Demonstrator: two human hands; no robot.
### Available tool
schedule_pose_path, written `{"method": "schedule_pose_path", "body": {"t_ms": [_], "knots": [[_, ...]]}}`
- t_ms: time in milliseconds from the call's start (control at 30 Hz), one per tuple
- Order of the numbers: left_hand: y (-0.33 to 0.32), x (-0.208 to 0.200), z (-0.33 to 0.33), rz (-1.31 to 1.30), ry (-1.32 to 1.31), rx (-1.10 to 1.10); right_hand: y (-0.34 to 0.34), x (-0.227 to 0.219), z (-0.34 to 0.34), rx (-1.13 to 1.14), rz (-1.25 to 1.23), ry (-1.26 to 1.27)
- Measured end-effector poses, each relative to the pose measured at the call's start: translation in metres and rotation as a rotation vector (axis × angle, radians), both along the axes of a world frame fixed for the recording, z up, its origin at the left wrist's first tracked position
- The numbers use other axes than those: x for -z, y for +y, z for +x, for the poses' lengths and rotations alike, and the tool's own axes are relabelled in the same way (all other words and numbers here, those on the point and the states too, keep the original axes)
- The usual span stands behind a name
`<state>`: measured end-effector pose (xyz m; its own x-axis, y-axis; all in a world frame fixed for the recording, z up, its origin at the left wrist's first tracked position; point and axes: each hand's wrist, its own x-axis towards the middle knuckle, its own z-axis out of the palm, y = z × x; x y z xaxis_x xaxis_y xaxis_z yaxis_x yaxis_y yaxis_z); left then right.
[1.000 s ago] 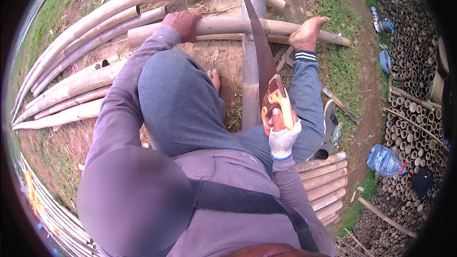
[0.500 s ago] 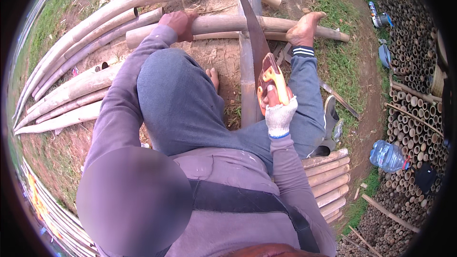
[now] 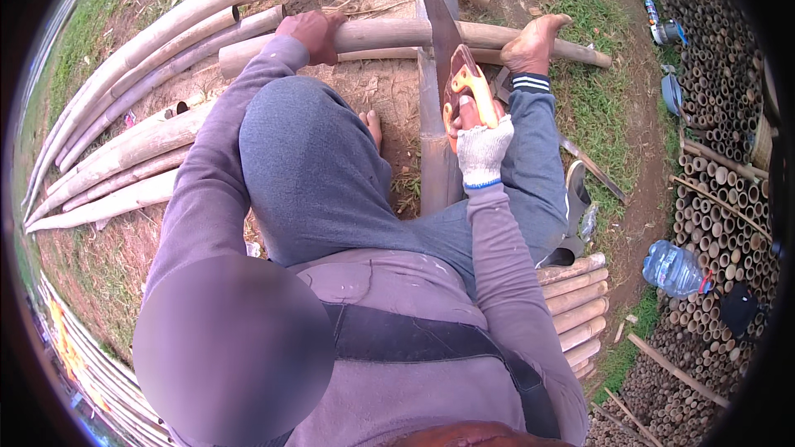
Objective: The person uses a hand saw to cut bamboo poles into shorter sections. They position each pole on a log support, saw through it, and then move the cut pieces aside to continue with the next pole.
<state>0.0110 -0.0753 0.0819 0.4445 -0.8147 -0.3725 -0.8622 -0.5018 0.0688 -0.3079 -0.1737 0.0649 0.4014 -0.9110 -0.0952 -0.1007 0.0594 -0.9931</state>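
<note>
A clear blue plastic bottle (image 3: 672, 268) lies on its side by stacked bamboo pieces (image 3: 710, 222), near a black object (image 3: 739, 310). Grass (image 3: 592, 108) borders a strip of bare dirt (image 3: 648, 161).

A mauve-grey long-sleeved top (image 3: 397, 281) with pale specks is worn, crossed by a broad black strap (image 3: 414, 338). Blue-grey sweatpants (image 3: 315, 170) are worn below, finished on the right with a white-striped black cuff (image 3: 531, 81). The right hand (image 3: 479, 134) is clad in a white knit glove (image 3: 483, 156) edged in blue.
</note>
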Motion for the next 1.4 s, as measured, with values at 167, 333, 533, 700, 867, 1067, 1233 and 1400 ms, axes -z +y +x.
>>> {"method": "schedule_pose_path", "body": {"t_ms": [167, 333, 533, 700, 867, 1067, 1233, 1400], "knots": [[0.015, 0.008, 0.015, 0.026, -0.004, -0.033, 0.083, -0.025, -0.133, -0.042, 0.037, 0.099], [0.011, 0.011, 0.015, 0.033, 0.003, -0.03, 0.04, 0.004, -0.069, -0.051, 0.03, 0.036], [-0.004, -0.009, 0.008, 0.015, 0.031, 0.02, -0.002, 0.006, -0.007, 0.003, 0.095, -0.088], [0.017, 0.009, 0.017, 0.022, 0.014, -0.035, 0.072, -0.021, -0.129, -0.095, -0.065, 0.138], [0.01, 0.012, 0.015, -0.003, 0.01, -0.009, 0.048, -0.005, -0.083, -0.043, 0.039, 0.066], [0.008, -0.001, 0.017, -0.002, 0.009, -0.023, -0.009, -0.001, 0.018, -0.057, -0.026, 0.035], [0.016, 0.013, 0.018, 0.004, 0.005, -0.026, 0.068, -0.021, -0.112, -0.052, -0.007, 0.097], [0.008, 0.01, 0.014, 0.044, 0.01, -0.047, 0.059, -0.015, -0.099, -0.066, -0.021, 0.106]]}}
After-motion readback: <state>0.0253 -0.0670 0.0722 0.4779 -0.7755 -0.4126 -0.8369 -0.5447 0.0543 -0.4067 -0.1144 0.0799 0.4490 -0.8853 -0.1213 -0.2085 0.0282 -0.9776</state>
